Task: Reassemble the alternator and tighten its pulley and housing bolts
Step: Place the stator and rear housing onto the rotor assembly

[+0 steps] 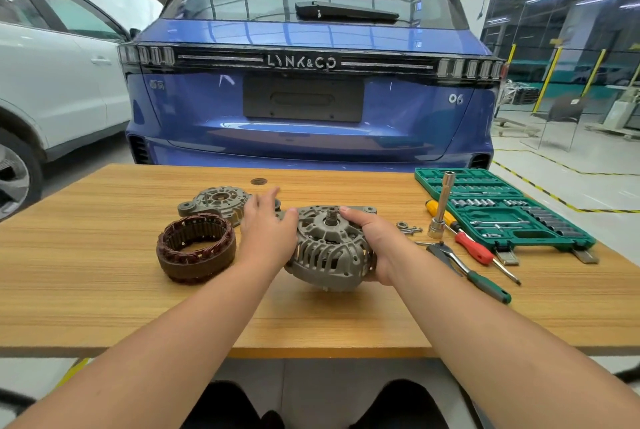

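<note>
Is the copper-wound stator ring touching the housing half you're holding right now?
Apart. The head view shows the stator ring lying on the table left of the held housing half, with the left hand and forearm between them.

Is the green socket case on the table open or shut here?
Open. The green socket case lies flat on the table at the right, its rows of sockets and bits exposed, with no lid covering them.

Car workshop (indoor), blue car (311,82), socket set (498,210)
</note>
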A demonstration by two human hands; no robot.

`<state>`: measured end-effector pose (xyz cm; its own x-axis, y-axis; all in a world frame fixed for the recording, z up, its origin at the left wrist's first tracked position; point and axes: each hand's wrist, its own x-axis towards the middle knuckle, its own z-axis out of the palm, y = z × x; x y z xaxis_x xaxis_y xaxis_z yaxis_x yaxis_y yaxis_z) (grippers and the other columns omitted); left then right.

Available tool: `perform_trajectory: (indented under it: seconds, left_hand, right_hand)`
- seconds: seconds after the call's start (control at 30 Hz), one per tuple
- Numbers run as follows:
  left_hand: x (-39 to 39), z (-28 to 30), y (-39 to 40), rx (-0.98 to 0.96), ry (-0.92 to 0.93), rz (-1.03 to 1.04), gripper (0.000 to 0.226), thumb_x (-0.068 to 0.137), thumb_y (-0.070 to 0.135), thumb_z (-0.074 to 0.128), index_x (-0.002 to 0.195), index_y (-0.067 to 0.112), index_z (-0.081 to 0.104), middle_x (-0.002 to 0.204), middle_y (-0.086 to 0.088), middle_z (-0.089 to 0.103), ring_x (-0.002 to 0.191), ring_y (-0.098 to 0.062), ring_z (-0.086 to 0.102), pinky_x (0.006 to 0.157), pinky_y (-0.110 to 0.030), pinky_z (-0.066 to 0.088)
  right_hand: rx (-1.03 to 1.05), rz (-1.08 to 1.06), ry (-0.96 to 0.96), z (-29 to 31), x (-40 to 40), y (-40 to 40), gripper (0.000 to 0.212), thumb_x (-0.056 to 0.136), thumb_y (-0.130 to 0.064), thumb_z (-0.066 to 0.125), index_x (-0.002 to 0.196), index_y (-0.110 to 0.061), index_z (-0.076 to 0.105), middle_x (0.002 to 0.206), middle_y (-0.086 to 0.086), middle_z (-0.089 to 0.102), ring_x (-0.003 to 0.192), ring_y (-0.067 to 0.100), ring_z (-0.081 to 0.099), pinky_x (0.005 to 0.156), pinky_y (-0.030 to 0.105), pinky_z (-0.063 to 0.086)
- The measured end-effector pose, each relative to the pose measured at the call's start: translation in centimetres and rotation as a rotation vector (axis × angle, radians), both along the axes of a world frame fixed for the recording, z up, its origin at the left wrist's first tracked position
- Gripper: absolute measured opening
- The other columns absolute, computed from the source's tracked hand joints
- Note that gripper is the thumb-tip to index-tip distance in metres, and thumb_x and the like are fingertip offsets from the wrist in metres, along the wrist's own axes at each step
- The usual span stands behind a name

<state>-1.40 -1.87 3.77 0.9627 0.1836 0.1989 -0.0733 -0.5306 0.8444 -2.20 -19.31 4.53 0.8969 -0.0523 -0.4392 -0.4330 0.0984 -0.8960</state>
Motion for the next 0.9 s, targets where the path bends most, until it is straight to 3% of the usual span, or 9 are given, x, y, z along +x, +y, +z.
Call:
perform_trajectory:
  seconds: [0.03, 0.1, 0.17, 0.23, 0.43, 0.57, 0.67, 0.77, 0.9]
  left_hand:
    - [0.12, 0.22, 0.16, 0.092, -0.014, -0.063, 0.049, 0.107, 0.042, 0.045, 0.154, 0.031, 0.043, 0.169, -0.001, 0.022, 0.154, -0.027, 0.022, 0.12, -0.052, 0.026]
    - [0.31, 0.43, 0.5, 0.157, 0.013, -0.176, 0.043, 0.108, 0.043, 0.041, 0.145, 0.026, 0.057, 0.157, -0.005, 0.044, 0.143, -0.023, 0.04, 0.112, -0.042, 0.035]
    - [0.32, 0.47, 0.71, 0.141, 0.039, -0.229, 0.043, 0.108, 0.045, 0.041, 0.14, 0.024, 0.061, 0.143, -0.004, 0.056, 0.128, -0.021, 0.054, 0.107, -0.041, 0.043]
    - [0.34, 0.51, 0.76, 0.136, 0.044, -0.243, 0.044, 0.108, 0.046, 0.041, 0.139, 0.023, 0.062, 0.139, -0.004, 0.056, 0.122, -0.02, 0.056, 0.103, -0.041, 0.046]
    - [0.3, -0.01, 0.69, 0.123, 0.057, -0.209, 0.043, 0.108, 0.048, 0.038, 0.139, 0.026, 0.057, 0.134, 0.001, 0.04, 0.107, -0.013, 0.046, 0.089, -0.032, 0.033]
    - [0.47, -0.1, 0.53, 0.137, 0.062, -0.209, 0.043, 0.108, 0.049, 0.036, 0.14, 0.028, 0.056, 0.13, 0.004, 0.036, 0.099, -0.009, 0.046, 0.084, -0.029, 0.035]
    - [0.54, -0.17, 0.3, 0.156, 0.065, -0.188, 0.042, 0.108, 0.048, 0.035, 0.14, 0.03, 0.055, 0.128, 0.005, 0.035, 0.087, 0.001, 0.045, 0.064, -0.019, 0.033]
    - [0.4, -0.28, 0.23, 0.169, 0.076, -0.165, 0.041, 0.107, 0.048, 0.034, 0.138, 0.031, 0.054, 0.124, 0.006, 0.034, 0.086, 0.0, 0.048, 0.061, -0.02, 0.033]
    - [-0.04, -0.18, 0.35, 0.191, 0.101, -0.145, 0.038, 0.106, 0.049, 0.03, 0.134, 0.036, 0.053, 0.123, 0.006, 0.033, 0.086, -0.005, 0.054, 0.062, -0.028, 0.038]
  right_hand:
    - [0.007, 0.003, 0.003, 0.07, -0.02, -0.03, 0.05, 0.081, -0.054, 0.076, 0.11, -0.014, 0.072, 0.093, 0.008, 0.079, 0.083, 0.028, 0.078, 0.081, 0.043, 0.061]
    - [0.02, 0.012, 0.008, 0.19, -0.07, -0.06, 0.047, 0.083, -0.053, 0.075, 0.108, -0.013, 0.071, 0.092, 0.009, 0.079, 0.078, 0.029, 0.078, 0.066, 0.039, 0.062]
    - [0.028, 0.019, 0.013, 0.26, -0.06, -0.04, 0.046, 0.084, -0.053, 0.074, 0.107, -0.013, 0.071, 0.092, 0.01, 0.079, 0.077, 0.029, 0.078, 0.065, 0.04, 0.062]
    - [0.038, 0.022, 0.02, 0.34, 0.02, 0.08, 0.045, 0.085, -0.052, 0.073, 0.106, -0.012, 0.072, 0.092, 0.01, 0.079, 0.076, 0.03, 0.078, 0.064, 0.04, 0.062]
    - [0.056, 0.03, 0.033, 0.19, 0.42, 0.2, 0.044, 0.088, -0.051, 0.07, 0.105, -0.012, 0.072, 0.092, 0.012, 0.079, 0.072, 0.03, 0.077, 0.052, 0.042, 0.06]
    - [0.067, 0.022, 0.027, -0.06, 0.49, -0.01, 0.044, 0.087, -0.052, 0.07, 0.106, -0.012, 0.073, 0.094, 0.011, 0.079, 0.075, 0.03, 0.078, 0.055, 0.041, 0.061]
    - [0.092, 0.013, 0.034, -0.01, 0.46, -0.15, 0.042, 0.088, -0.05, 0.069, 0.106, -0.012, 0.073, 0.094, 0.012, 0.079, 0.073, 0.03, 0.077, 0.053, 0.041, 0.06]
    - [0.126, 0.002, 0.046, 0.16, 0.33, -0.09, 0.04, 0.089, -0.047, 0.067, 0.104, -0.011, 0.073, 0.093, 0.013, 0.079, 0.07, 0.031, 0.077, 0.052, 0.042, 0.06]
    - [0.14, -0.023, 0.023, -0.28, 0.01, 0.11, 0.045, 0.087, -0.047, 0.065, 0.113, -0.011, 0.073, 0.099, 0.012, 0.079, 0.088, 0.033, 0.077, 0.084, 0.049, 0.061]
